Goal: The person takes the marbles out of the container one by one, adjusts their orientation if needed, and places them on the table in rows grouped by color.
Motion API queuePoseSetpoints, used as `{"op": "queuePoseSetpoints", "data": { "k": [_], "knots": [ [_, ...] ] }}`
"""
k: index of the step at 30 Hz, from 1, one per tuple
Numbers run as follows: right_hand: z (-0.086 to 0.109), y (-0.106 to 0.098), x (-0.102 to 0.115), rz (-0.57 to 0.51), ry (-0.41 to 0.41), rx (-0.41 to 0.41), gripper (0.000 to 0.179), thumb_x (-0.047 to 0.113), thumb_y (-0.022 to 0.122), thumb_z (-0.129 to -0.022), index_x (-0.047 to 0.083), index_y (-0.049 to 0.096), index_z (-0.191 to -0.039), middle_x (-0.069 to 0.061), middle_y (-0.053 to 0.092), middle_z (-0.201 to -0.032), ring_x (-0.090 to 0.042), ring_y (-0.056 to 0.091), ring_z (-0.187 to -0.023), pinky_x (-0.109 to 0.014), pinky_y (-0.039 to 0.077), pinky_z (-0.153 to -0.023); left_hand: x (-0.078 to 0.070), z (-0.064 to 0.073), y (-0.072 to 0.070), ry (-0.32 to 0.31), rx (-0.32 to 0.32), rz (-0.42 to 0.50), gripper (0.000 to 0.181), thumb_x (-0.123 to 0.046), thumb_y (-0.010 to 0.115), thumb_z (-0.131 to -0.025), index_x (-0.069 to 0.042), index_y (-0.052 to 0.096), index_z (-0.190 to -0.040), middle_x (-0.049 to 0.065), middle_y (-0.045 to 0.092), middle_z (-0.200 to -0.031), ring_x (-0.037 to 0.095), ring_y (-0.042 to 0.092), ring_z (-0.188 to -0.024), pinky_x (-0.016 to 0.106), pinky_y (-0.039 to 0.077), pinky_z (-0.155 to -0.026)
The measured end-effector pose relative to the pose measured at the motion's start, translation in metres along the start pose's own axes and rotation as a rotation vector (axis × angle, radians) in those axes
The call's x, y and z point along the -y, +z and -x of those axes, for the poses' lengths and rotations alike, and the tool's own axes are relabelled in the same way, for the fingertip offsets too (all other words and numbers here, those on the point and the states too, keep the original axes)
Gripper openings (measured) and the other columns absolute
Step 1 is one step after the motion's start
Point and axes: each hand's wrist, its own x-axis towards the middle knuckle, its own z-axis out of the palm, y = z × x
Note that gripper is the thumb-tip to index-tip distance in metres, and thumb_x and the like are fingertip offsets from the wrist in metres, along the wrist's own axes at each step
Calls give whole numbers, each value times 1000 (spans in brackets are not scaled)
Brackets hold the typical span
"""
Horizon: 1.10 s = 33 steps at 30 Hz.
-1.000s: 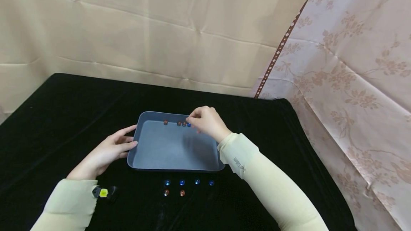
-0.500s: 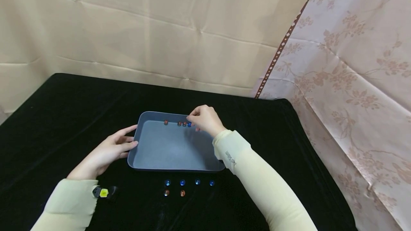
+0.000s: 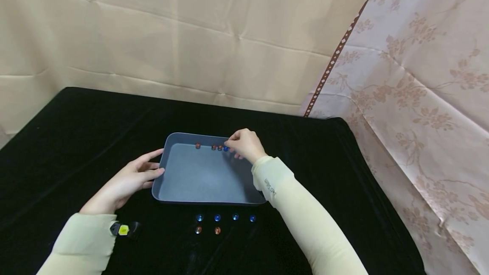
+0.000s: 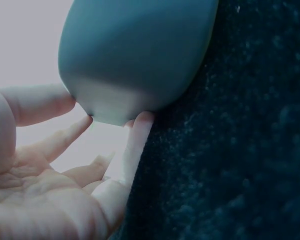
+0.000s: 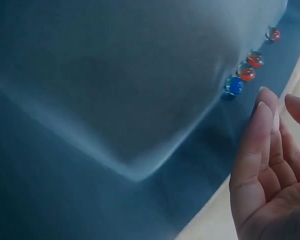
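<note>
Marbles (image 5: pixel 246 72) line the far wall inside a grey-blue rectangular tray (image 3: pixel 206 175) on a black-clothed tabletop (image 3: pixel 95 126). Taking the tray as the dial, a blue marble (image 3: pixel 226 149) sits at one o'clock, two orange-swirled marbles (image 3: pixel 214 147) near it at twelve, a lone orange one (image 3: pixel 198 145) at eleven. At two o'clock the right hand (image 3: pixel 247 146) hovers just beside the blue marble, thumb and fingers parted, apparently empty, though the wrist view crops the thumb. The left hand (image 3: pixel 127 177) spreads its fingers against the tray's nine o'clock end, bracing rather than clenching. Toward six, four blue marbles (image 3: pixel 217 218) and two orange marbles (image 3: pixel 217 231) rest outside. A careless brush by the right fingers could scatter the row; a jolt or tilt from the left could set it rolling across the smooth base.
</note>
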Motion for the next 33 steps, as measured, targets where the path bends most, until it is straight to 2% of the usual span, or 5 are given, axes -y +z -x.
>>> {"op": "queuePoseSetpoints", "data": {
  "k": [13, 24, 33],
  "knots": [
    [-3, 12, -10, -4, 8, -24, 14, 18, 69, -92, 6, 76, -93, -8, 72, -75, -13, 62, -56, -21, 53, -50, -2, 0, 0, -5, 1, 2, 70, -32, 52, -103, -14, 14, -160, 31, 38, -146, 38, 53, -125, 50, 51, -102],
    [-4, 17, -11, 59, 6, -60, 13, 21, 71, -91, 9, 76, -93, -3, 72, -74, -11, 62, -55, -22, 51, -50, -2, -1, 1, -14, 0, 5, 71, -32, 52, -103, -14, 13, -160, 31, 37, -146, 40, 51, -127, 50, 51, -102],
    [-6, 19, -14, 98, 12, -52, 15, 26, 73, -90, 12, 76, -89, -2, 72, -73, -10, 61, -54, -21, 50, -50, -1, -1, 1, -9, -5, -6, 71, -32, 52, -103, -14, 14, -160, 31, 38, -146, 40, 52, -126, 52, 51, -102]
  ]
}}
